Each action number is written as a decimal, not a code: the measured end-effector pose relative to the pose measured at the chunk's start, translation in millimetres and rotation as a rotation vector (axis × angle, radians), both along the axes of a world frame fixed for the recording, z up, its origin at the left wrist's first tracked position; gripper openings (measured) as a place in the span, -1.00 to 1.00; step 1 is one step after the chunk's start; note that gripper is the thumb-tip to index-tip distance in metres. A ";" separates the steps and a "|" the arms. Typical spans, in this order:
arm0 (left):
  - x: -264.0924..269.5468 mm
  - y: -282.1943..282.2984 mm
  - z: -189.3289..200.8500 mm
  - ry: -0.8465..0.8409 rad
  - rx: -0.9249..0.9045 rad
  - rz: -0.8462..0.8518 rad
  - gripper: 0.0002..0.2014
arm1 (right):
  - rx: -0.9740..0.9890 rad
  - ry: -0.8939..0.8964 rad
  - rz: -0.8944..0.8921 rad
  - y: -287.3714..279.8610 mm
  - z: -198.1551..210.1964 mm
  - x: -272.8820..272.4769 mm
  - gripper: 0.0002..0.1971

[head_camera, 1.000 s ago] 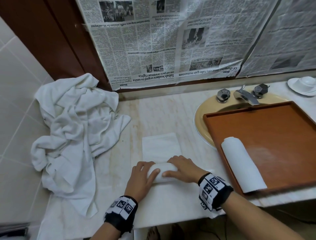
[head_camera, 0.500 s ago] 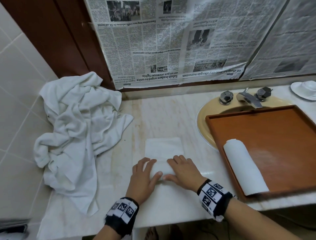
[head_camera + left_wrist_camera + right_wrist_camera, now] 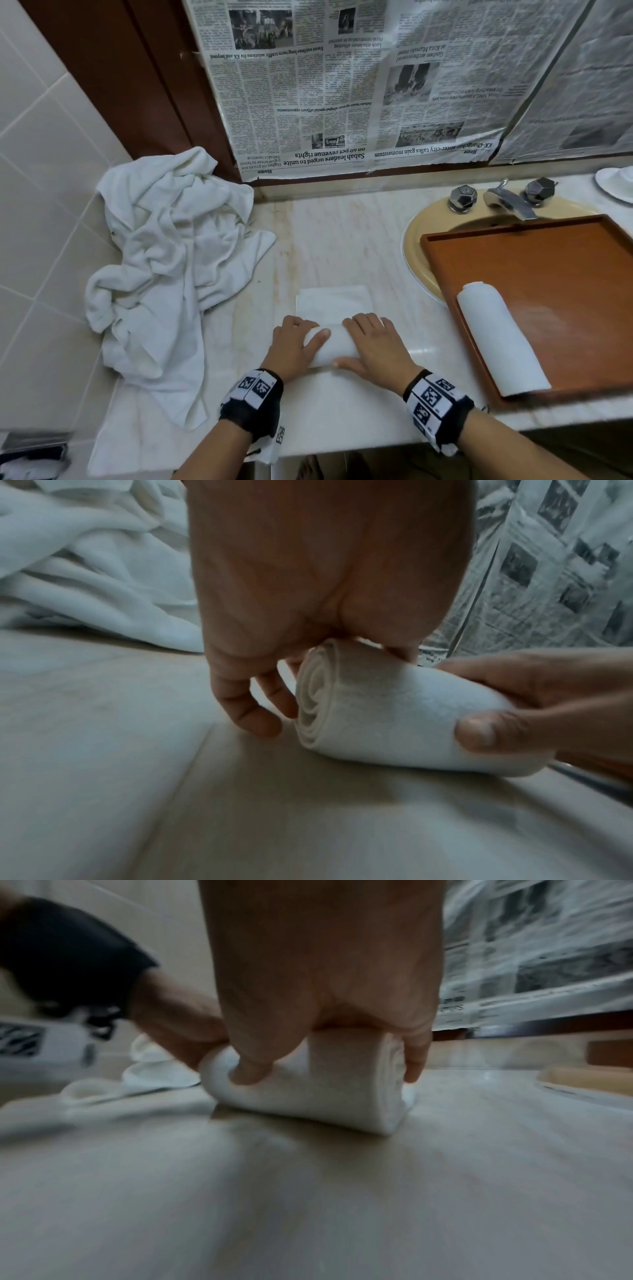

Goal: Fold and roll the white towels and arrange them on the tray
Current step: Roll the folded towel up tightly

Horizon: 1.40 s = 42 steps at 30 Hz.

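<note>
Both hands grasped the half-rolled towel [image 3: 330, 346] on the counter [image 3: 342, 240], just left of the tray [image 3: 548, 274]: the left hand [image 3: 291, 346] curled over its left end, the right hand [image 3: 373, 346] over its right. A finished roll [image 3: 500, 339] lay on the tray's left edge. A heap of towels [image 3: 164, 267] sat well left of the tray.

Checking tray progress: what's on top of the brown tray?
One rolled white towel lies on the brown tray, near its left edge. The tray's right part is out of frame.
</note>
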<state>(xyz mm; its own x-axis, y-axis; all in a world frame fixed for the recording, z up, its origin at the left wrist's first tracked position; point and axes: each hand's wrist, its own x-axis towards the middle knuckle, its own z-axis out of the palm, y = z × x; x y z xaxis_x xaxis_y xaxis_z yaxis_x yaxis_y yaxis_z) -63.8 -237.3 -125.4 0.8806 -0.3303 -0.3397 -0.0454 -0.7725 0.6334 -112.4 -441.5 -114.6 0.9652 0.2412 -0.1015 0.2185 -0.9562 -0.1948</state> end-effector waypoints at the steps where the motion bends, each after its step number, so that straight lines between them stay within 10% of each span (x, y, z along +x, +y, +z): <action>1: -6.9 1.2 2.3 -0.046 -0.014 -0.012 -0.36 | -0.001 0.037 0.001 -1.9 2.1 3.9 -0.06; 7: -35.0 12.7 -4.2 -0.182 -0.057 -0.063 -0.42 | 0.131 0.346 -0.027 -9.1 16.6 9.5 -0.10; 14: -0.4 5.5 15.5 0.051 -0.117 -0.139 -0.50 | -0.020 -0.047 -0.057 7.7 4.0 -34.9 -0.30; 25: -19.9 7.9 -12.2 -0.155 -0.245 -0.009 -0.36 | 0.136 0.171 -0.171 -2.2 14.9 1.8 -0.03; 34: 18.1 -10.4 10.5 0.134 -0.042 -0.135 -0.38 | 0.075 0.289 -0.208 -8.1 18.0 -20.3 0.00; 42: -3.4 -27.2 21.3 0.124 -0.037 0.245 -0.36 | 0.206 0.486 -0.338 -5.3 26.0 -14.9 0.02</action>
<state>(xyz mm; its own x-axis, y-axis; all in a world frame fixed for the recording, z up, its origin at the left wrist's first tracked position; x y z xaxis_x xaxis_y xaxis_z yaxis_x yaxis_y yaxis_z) -67.2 -264.5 -104.0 0.8883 -0.1268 -0.4414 0.2195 -0.7271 0.6505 -127.3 -446.9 -88.5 0.8467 -0.0081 -0.5320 -0.2496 -0.8890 -0.3838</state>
